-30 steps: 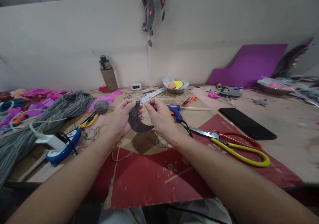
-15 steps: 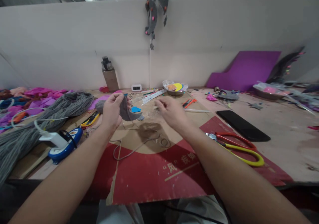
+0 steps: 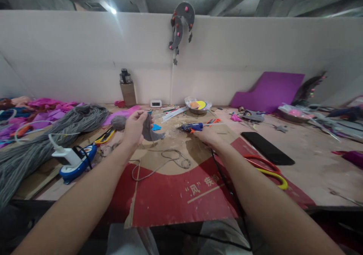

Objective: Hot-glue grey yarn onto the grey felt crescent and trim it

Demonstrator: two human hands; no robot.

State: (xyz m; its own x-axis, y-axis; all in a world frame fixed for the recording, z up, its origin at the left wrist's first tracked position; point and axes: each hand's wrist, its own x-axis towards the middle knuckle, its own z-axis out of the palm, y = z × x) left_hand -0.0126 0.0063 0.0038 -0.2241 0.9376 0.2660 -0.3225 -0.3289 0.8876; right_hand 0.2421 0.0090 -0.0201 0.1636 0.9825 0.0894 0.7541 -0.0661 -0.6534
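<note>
Between the fingers of my left hand is a curved grey felt piece, its pointed end hanging to the right. My right hand is closed around a blue glue gun with an orange trigger, its nozzle pointing left. The back of the gun trails a black cord down past the table edge. A loose grey cord lies coiled on the cardboard below both hands. Just beyond the felt lies a small blue cutout.
Red-and-yellow scissors and a black phone lie to the right. On the left are a grey yarn bundle, a yellow cutter and a blue power strip. White glue sticks and a bowl stand behind.
My right hand has taken hold of the glue gun, which was hidden behind it before. My left hand keeps the felt piece. The camera view has tilted up slightly.
</note>
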